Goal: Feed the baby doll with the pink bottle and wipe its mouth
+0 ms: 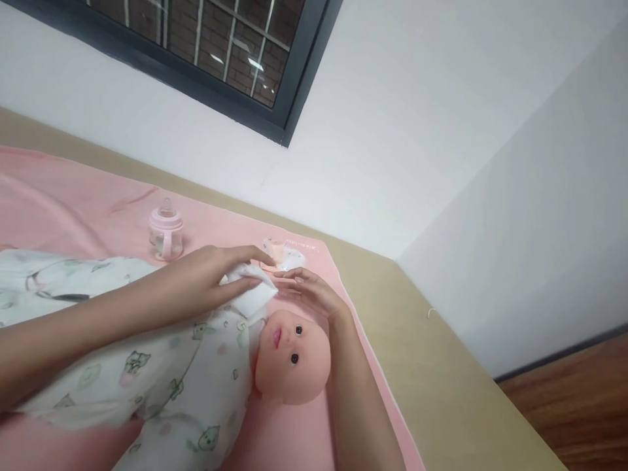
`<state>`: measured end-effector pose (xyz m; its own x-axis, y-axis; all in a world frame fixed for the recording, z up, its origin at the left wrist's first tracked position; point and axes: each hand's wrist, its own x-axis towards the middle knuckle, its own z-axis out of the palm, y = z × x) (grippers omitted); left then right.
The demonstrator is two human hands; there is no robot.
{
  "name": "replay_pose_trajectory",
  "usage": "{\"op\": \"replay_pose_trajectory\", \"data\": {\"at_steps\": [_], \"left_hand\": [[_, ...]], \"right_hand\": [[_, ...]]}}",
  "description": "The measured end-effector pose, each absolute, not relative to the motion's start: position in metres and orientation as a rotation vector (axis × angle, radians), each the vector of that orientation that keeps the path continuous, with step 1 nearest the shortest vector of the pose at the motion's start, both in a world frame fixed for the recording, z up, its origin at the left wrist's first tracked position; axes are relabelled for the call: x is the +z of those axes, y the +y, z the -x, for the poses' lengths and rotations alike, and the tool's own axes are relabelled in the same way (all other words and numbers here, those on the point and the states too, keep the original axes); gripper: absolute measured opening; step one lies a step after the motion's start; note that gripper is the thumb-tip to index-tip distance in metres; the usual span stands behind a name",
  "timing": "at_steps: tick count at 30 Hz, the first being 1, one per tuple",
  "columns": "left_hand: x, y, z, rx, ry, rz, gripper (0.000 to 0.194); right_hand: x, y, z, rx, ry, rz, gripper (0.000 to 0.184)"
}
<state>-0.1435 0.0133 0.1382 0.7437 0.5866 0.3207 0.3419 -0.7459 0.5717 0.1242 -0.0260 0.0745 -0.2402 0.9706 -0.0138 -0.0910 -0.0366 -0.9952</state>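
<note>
Near frame centre, above the doll's head, the left hand holds a white cloth between thumb and fingers; just right of it, the right hand curves loosely open, holding nothing visible.

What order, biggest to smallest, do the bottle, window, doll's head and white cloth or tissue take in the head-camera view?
1. Window, cut off by the picture's edge
2. Doll's head
3. Bottle and white cloth or tissue: too alike to rank, as the left hand partly covers the latter
</note>
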Motion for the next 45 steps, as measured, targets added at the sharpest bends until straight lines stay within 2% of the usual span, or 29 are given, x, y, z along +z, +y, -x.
{"op": "replay_pose_trajectory", "data": {"at_steps": [6,11,15,20,23,30,37,45], "left_hand": [[0.142,0.012,0.144,0.669,0.783,-2.453,0.05],[0.142,0.011,0.145,0.61,0.783,-2.462,0.052],[0.145,0.026,0.153,0.757,0.79,-2.404,0.058],[0.166,0.047,0.177,0.945,0.889,-2.29,0.05],[0.178,0.054,0.191,1.018,0.922,-2.163,0.048],[0.182,0.071,0.207,1.101,0.966,-2.059,0.039],[0.179,0.085,0.214,1.101,1.009,-2.051,0.044],[0.173,0.101,0.217,1.024,1.103,-2.062,0.052]], "right_hand": [[0.135,-0.046,-0.101,1.343,-1.805,1.006,0.022],[0.154,-0.058,-0.081,1.21,-1.927,1.172,0.028],[0.143,-0.05,-0.089,1.048,-1.687,1.283,0.025],[0.098,-0.025,-0.125,0.775,-1.342,1.555,0.025],[0.075,-0.011,-0.138,0.714,-1.228,1.568,0.025],[0.072,0.012,-0.128,0.708,-1.173,1.445,0.038],[0.062,0.033,-0.123,0.896,-1.153,1.442,0.062],[0.063,0.018,-0.117,0.895,-1.093,1.401,0.065]]}}
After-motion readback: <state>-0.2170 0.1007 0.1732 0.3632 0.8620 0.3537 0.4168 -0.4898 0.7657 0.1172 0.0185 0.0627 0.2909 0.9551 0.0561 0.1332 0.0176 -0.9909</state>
